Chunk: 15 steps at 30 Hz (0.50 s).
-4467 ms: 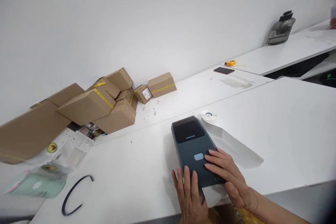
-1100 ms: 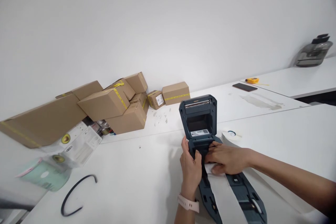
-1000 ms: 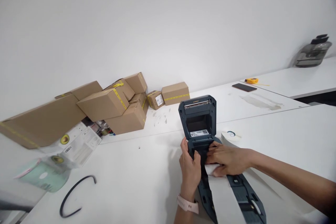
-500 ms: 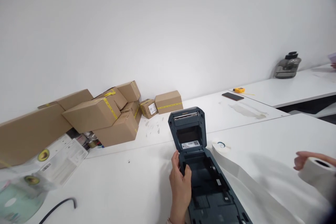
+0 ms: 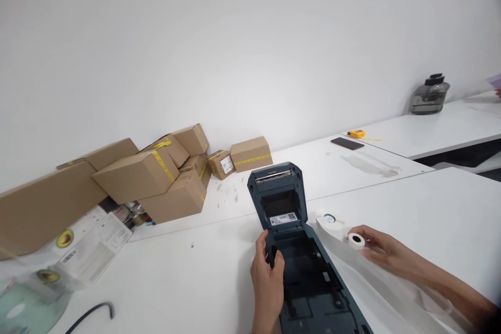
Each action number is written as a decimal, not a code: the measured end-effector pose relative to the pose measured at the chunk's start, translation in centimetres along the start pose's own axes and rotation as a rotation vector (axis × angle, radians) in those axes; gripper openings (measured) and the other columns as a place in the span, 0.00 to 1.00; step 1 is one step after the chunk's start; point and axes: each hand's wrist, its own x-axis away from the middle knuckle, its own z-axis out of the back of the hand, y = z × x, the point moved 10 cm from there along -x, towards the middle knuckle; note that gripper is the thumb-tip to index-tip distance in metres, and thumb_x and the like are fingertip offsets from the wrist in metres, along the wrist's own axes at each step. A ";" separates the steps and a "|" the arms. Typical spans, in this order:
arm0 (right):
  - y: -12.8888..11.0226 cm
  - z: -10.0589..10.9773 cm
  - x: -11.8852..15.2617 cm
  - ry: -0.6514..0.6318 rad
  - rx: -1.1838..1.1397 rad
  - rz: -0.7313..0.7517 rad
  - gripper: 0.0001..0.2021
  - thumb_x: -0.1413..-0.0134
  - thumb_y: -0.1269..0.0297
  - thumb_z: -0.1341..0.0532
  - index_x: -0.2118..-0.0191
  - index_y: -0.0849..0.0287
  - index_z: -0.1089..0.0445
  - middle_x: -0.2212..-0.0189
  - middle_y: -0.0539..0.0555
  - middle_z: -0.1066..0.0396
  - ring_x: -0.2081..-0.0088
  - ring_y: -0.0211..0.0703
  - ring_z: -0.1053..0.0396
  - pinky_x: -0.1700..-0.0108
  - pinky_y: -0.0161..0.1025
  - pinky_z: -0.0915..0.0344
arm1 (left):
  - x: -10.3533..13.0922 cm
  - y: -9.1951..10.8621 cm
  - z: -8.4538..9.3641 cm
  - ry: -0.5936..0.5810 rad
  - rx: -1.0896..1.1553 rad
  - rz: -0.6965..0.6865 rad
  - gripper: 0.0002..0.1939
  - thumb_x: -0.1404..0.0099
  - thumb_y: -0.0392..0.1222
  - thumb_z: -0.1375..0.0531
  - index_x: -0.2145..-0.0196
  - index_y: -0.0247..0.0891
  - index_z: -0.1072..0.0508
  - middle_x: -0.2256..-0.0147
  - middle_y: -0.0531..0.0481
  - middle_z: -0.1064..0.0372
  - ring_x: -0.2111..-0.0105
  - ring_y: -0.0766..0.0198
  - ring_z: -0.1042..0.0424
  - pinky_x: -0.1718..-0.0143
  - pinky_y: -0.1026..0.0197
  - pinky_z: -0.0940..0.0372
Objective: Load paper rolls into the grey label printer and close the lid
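Observation:
A dark label printer [image 5: 313,282] stands on the white table with its lid [image 5: 277,193] raised and its inner bay exposed. My left hand [image 5: 268,279] is closed on the printer's left wall near the hinge, thumb on the inside. To the right of the printer, my right hand [image 5: 378,245] grips a small white paper roll [image 5: 356,241] with a dark hollow core. Just beyond it lies another white roll [image 5: 329,221] with a blue inner ring. A long white strip [image 5: 376,279] runs from that area toward the lower right, passing under my right forearm.
Cardboard boxes [image 5: 172,188] are piled at the back left. Plastic-wrapped packets [image 5: 94,245] and a black cable [image 5: 92,310] lie at left. A phone [image 5: 347,143], a yellow tape measure [image 5: 356,134] and a dark jug [image 5: 429,95] are at the far right. Part of another person's hand [image 5: 498,93] shows at the right edge.
My right hand has come in from the right edge with the white roll and is now beside the printer. My left hand keeps its hold on the printer wall.

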 end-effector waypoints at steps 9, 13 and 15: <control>-2.0 1.9 -2.6 -0.178 0.096 -0.173 0.38 0.50 0.43 0.35 0.33 0.42 0.43 0.30 0.54 0.47 0.31 0.63 0.48 0.36 0.55 0.39 | 0.0 0.3 0.1 -0.005 -0.042 0.024 0.26 0.36 0.49 0.42 0.41 0.43 0.34 0.40 0.44 0.33 0.40 0.51 0.36 0.41 0.53 0.42; -4.7 -1.8 -4.9 -0.288 0.080 -0.186 0.37 0.55 0.51 0.34 0.37 0.52 0.38 0.46 0.60 0.28 0.49 0.60 0.28 0.54 0.48 0.28 | 0.2 0.7 0.1 -0.009 -0.040 -0.006 0.25 0.35 0.48 0.43 0.41 0.44 0.34 0.42 0.44 0.32 0.43 0.53 0.33 0.43 0.55 0.40; -4.8 -2.8 -5.3 -0.267 0.075 -0.208 0.34 0.56 0.54 0.35 0.40 0.54 0.36 0.53 0.58 0.25 0.55 0.56 0.27 0.60 0.45 0.28 | 0.2 0.8 0.2 -0.007 -0.034 -0.027 0.24 0.34 0.47 0.43 0.41 0.44 0.35 0.42 0.44 0.32 0.43 0.53 0.33 0.43 0.55 0.40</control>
